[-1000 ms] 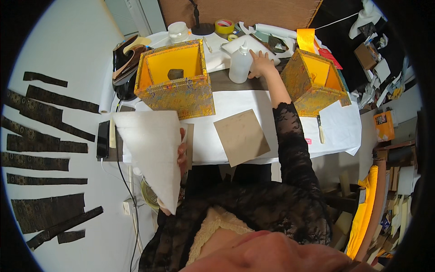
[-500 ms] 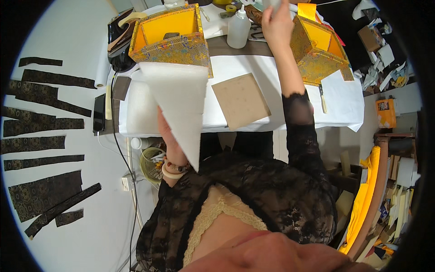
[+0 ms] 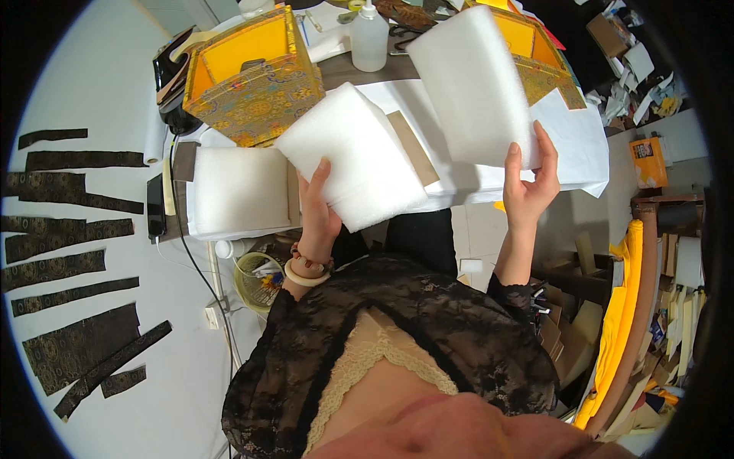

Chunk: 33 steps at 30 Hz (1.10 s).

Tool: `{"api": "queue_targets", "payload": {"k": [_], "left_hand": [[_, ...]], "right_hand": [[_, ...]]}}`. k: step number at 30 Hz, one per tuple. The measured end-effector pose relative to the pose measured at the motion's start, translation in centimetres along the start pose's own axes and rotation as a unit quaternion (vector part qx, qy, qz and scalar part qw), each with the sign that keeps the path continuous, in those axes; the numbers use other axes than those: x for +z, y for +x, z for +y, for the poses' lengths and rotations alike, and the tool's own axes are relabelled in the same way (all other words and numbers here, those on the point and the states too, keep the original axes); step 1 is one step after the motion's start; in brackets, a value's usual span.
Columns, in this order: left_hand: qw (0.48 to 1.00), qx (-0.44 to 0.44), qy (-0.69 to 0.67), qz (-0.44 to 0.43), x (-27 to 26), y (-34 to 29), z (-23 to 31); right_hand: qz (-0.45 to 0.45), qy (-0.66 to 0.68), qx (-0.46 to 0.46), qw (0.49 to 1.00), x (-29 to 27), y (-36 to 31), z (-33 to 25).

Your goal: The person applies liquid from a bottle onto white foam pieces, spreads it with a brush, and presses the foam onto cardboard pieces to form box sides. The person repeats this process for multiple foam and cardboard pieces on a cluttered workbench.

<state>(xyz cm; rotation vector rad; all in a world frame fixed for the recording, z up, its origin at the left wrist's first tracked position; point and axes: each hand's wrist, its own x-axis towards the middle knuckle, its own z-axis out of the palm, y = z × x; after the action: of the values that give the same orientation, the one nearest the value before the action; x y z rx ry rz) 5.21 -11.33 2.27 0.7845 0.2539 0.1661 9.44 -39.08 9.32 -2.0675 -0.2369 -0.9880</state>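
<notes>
My left hand (image 3: 319, 206) grips a white foam wedge (image 3: 359, 157) by its near left side, the thumb lying on its face. A second white foam piece (image 3: 474, 88) is pinched at its lower right corner by my right hand (image 3: 531, 176); it is tilted up over the right part of the table. Another white foam block (image 3: 238, 187) lies at the table's left front. The held wedge partly covers a grey-brown board (image 3: 413, 145). Behind my left hand stands a brocade box (image 3: 256, 84) with a yellow lining; a second brocade box (image 3: 547, 65) is partly hidden behind the right foam piece.
A white squeeze bottle (image 3: 370, 42) stands at the back. A phone (image 3: 156, 205) lies on the table's left edge, with a black cable (image 3: 200, 252) hanging down. Dark patterned fabric strips (image 3: 76, 264) are at far left. Below the table is a green wastebasket (image 3: 256, 294).
My right hand has come back from the far side of the table and now holds a foam piece. The left hand's wedge has turned its broad face up. The view has shifted slightly.
</notes>
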Motion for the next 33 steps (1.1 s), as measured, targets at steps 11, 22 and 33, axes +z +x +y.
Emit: {"api": "queue_targets", "payload": {"k": [11, 22, 33], "left_hand": [[0.994, 0.02, 0.1, -0.028, 0.3, 3.1, -2.2], [0.967, 0.08, 0.242, -0.031, 0.7, 3.5, -3.7], [0.715, 0.307, 0.628, 0.004, -2.7, 4.2, -2.9]], "right_hand": [[-0.016, -0.112, -0.042, 0.993, 1.8, 0.0, 2.7], [-0.257, 0.272, 0.142, 0.916, 10.8, -3.3, 3.1], [-0.303, 0.336, 0.272, 0.849, 13.4, -4.1, 3.3]]}}
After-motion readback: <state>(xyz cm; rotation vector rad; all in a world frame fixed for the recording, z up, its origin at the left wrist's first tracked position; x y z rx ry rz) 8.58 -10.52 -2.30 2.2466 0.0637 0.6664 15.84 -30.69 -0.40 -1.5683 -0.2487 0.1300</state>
